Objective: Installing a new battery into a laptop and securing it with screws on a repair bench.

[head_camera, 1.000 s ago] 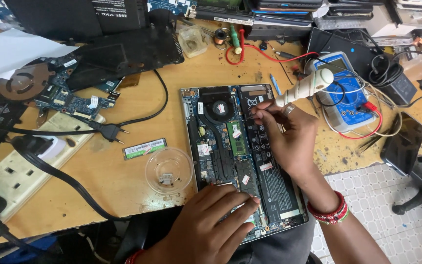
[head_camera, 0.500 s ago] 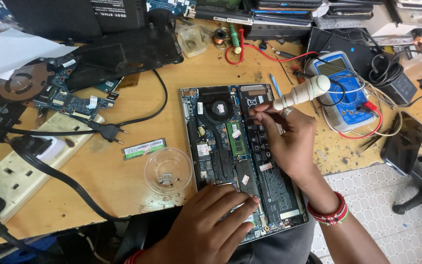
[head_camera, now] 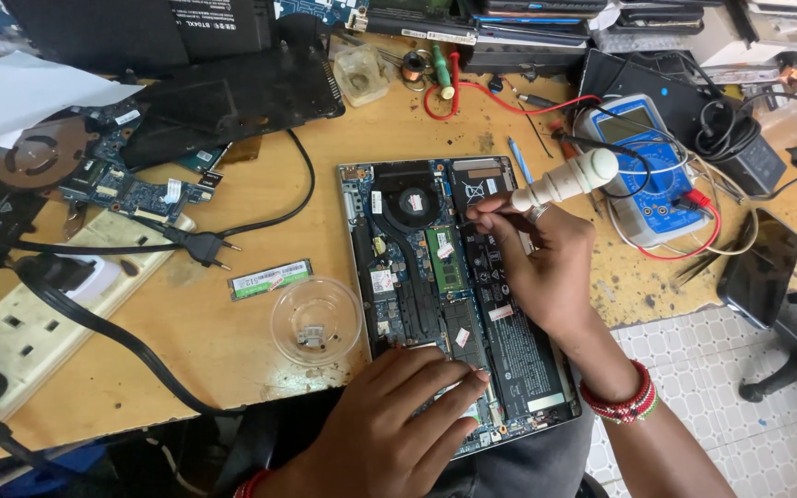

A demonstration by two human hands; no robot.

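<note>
An opened laptop [head_camera: 435, 286] lies on the wooden bench with its bottom cover off, showing the fan, a green memory stick and the black battery. My right hand [head_camera: 537, 267] is shut on a white-handled screwdriver [head_camera: 569, 177], its tip down at the upper middle of the laptop near the battery's top edge. My left hand [head_camera: 389, 424] rests flat on the laptop's near left corner and holds nothing.
A small clear dish [head_camera: 315, 321] with screws and a loose memory stick [head_camera: 269, 278] lie left of the laptop. A blue multimeter [head_camera: 643, 166] with red leads sits to the right. A power strip [head_camera: 39, 304], black cables, circuit boards and a black laptop cover fill the left.
The screwdriver handle has shifted slightly as my right hand works at the same spot. My left hand has stayed in place.
</note>
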